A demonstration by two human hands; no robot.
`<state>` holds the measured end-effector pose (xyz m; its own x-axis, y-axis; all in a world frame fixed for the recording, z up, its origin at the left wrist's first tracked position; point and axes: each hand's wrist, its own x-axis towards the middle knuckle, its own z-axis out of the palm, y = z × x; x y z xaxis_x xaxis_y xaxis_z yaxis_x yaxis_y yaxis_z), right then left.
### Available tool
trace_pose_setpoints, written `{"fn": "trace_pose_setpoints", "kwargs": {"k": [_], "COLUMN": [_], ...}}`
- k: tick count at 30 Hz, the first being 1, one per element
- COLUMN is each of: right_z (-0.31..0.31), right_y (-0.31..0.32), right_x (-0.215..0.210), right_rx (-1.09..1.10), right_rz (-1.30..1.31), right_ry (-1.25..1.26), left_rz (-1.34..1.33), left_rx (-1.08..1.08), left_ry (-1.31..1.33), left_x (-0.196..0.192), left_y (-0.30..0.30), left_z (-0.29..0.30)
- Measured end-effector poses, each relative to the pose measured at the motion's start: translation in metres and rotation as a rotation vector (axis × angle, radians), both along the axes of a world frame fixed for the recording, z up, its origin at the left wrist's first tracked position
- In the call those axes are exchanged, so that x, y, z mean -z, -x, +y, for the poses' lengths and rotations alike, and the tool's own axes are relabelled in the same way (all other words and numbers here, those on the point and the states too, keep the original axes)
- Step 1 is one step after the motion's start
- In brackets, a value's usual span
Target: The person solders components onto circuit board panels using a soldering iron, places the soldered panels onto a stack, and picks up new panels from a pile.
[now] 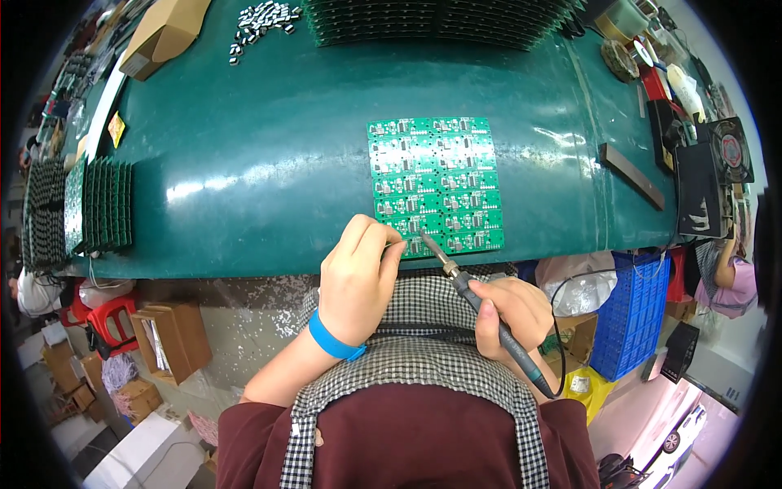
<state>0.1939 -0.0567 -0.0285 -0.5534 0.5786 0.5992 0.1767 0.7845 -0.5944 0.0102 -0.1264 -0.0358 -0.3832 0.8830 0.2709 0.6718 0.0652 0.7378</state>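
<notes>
A green circuit board panel (pixel 436 181), made up of two columns of small repeated boards with parts on them, lies flat on the green bench top (pixel 269 220). My right hand (pixel 517 312) grips a soldering iron (pixel 463 283) by its dark handle. The iron's tip meets the panel, or hovers just over it, in the lower rows near the middle. My left hand (pixel 356 273), with a blue band at the wrist, is closed in a pinch at the panel's lower left corner. Whatever its fingertips hold, if anything, is too small to make out.
Stacked circuit boards stand upright at the far edge (pixel 440 20) and at the left (pixel 106 204). Small loose metallic parts (pixel 265 20) lie by a cardboard box (pixel 165 37). A dark bar (pixel 631 177) and a fan (pixel 731 151) are at the right. The iron's cable (pixel 557 326) loops right.
</notes>
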Motion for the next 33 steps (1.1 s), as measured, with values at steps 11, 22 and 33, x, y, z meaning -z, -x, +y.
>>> {"fn": "trace_pose_setpoints", "kwargs": {"k": [11, 22, 33], "right_z": [0.01, 0.029, 0.029], "right_y": [-0.005, 0.01, 0.007], "right_x": [-0.014, -0.008, -0.006], "right_rx": [0.008, -0.024, -0.073], "right_rz": [0.004, -0.014, -0.039], "right_ry": [0.016, -0.019, 0.03], "left_rz": [0.073, 0.008, 0.044], "left_rx": [-0.186, -0.082, -0.048], "left_ry": [0.2, 0.314, 0.338], "left_x": [-0.009, -0.001, -0.001], "left_y": [0.023, 0.029, 0.031], "left_z": [0.002, 0.01, 0.012]}}
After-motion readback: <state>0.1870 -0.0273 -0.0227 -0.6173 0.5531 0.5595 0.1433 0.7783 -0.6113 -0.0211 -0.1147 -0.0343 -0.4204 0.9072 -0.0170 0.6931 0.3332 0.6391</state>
